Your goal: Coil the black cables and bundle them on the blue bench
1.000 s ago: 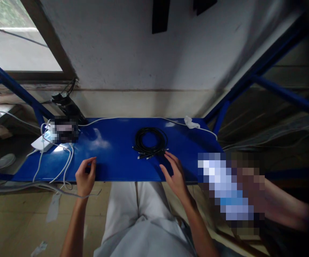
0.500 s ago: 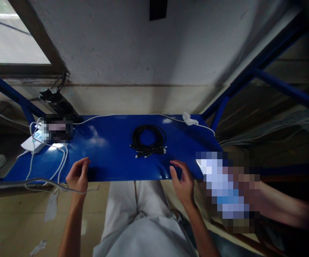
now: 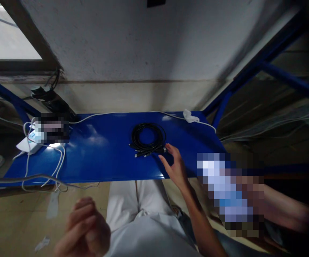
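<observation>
A coil of black cables [image 3: 161,132] lies on the blue table [image 3: 103,160], its plug ends gathered on the near side. My right hand [image 3: 175,166] reaches over the front edge, thumb and fingers apart, with the fingertips right by the plugs on the coil's right; whether they touch is unclear. Nothing is in that hand. Below the table edge, close to my body, my left hand [image 3: 86,225] is raised with its fingers curled into a fist. It is slightly blurred, and no object shows in it.
On the left stand a white power strip [image 3: 27,144] with looped white cords and a dark blurred-out item. A white cord runs along the back to a crumpled white wrapper [image 3: 190,116]. At right, another person's hand holds a pixelated bright object [image 3: 224,189]. Blue frame bars flank both sides.
My right hand has moved forward and left to the plug ends of the coil. My left hand has drawn back from the table edge toward my body and closed.
</observation>
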`<control>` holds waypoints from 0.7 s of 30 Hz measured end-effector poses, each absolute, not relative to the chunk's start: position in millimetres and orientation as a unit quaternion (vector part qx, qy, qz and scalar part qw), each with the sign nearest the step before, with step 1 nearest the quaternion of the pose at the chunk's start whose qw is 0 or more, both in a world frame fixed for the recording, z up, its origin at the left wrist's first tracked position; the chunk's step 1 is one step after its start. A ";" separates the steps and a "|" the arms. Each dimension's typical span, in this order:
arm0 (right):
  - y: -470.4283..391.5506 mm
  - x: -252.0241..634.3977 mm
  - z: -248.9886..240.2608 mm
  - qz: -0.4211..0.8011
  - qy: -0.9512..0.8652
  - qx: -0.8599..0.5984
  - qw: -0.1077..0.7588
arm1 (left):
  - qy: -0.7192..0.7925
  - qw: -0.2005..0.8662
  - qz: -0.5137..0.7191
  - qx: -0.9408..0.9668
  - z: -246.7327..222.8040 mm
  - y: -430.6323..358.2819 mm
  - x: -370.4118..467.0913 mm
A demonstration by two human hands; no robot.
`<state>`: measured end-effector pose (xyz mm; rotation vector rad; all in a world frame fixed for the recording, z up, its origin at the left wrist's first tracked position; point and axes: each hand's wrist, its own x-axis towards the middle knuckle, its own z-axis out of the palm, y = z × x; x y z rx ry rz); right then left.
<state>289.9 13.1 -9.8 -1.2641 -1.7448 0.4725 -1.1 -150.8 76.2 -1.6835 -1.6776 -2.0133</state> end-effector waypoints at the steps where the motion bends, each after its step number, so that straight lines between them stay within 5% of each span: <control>1: 16.9 287.1 -12.0 0.207 -0.708 -0.504 0.448 | -0.482 -0.011 -0.620 -0.619 77.4 -147.0 15.5; 11: 16.0 284.6 -18.0 0.216 -0.703 -0.488 0.470 | -0.497 -0.065 -0.311 -0.808 33.5 18.0 67.9; 21: -31.4 299.6 -24.0 0.298 -0.577 -0.573 0.499 | -0.451 -0.088 -0.359 -0.813 -0.5 31.0 56.2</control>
